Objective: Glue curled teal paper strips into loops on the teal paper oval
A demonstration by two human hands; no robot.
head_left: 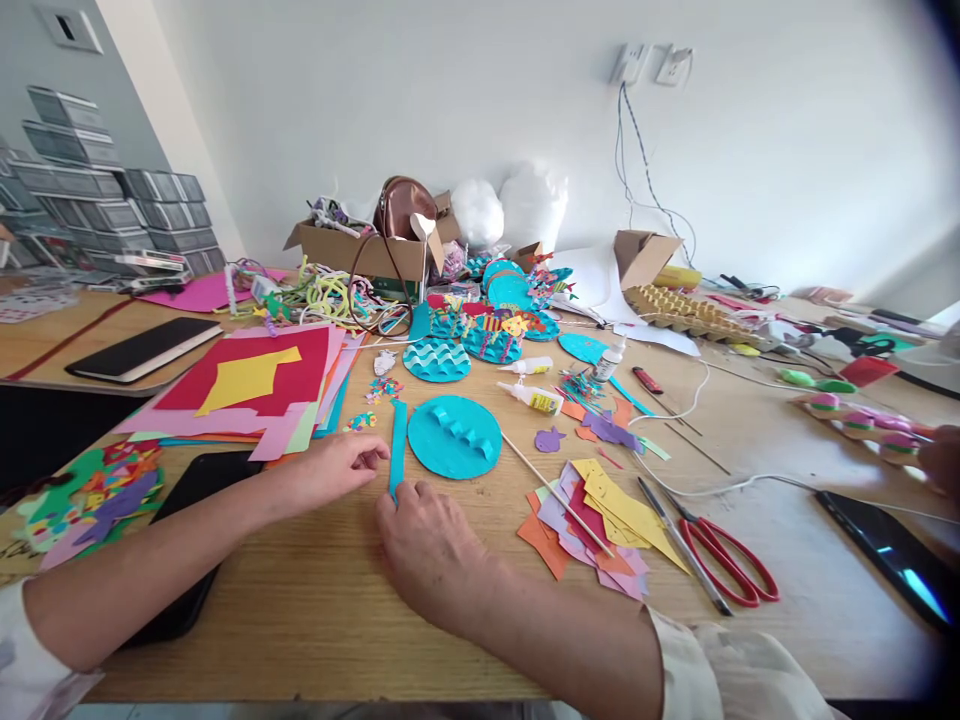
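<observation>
Turquoise paper strip (398, 450) points straight away from right grip (431, 545) (can't tell if pinched), left grip (341, 466) loosely apart alongside.

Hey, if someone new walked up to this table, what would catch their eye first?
Probably the turquoise disc near the middle, with a raised wavy strip across it. Just left of it lies a flat turquoise strip, the right hand at its near end and the left hand beside it. Red-handled scissors stand out toward the right.
</observation>
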